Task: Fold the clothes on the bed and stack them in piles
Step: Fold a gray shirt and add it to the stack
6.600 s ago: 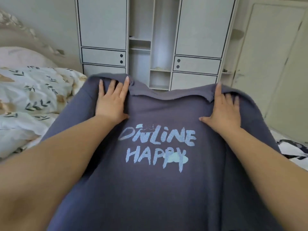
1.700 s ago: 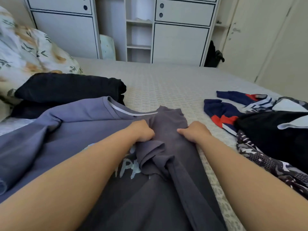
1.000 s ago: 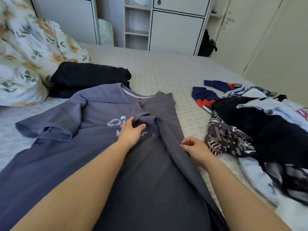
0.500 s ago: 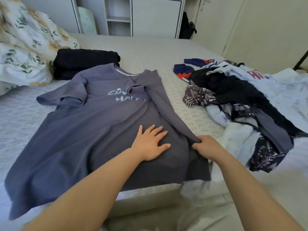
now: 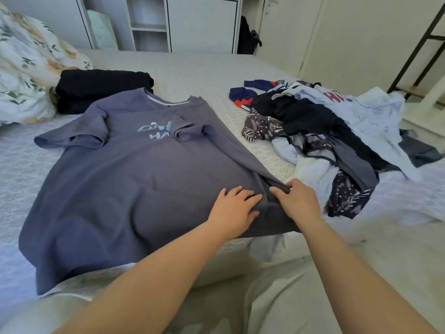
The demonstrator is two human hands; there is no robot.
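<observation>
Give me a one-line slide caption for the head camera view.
Left hand flat on a grey T-shirt spread on the bed, right hand pinching its folded-in edge.

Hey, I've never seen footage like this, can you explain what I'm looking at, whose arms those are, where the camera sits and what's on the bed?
There's no machine here. A person wears a camera on the head, looking down at their own bare arms. A blue-grey T-shirt lies spread on the bed, its right side already folded inward. The left hand presses flat on it; the right hand pinches the folded edge near the hem. Folded dark clothes sit beyond it by a floral duvet, with an unfolded heap of clothes on the right.
</observation>
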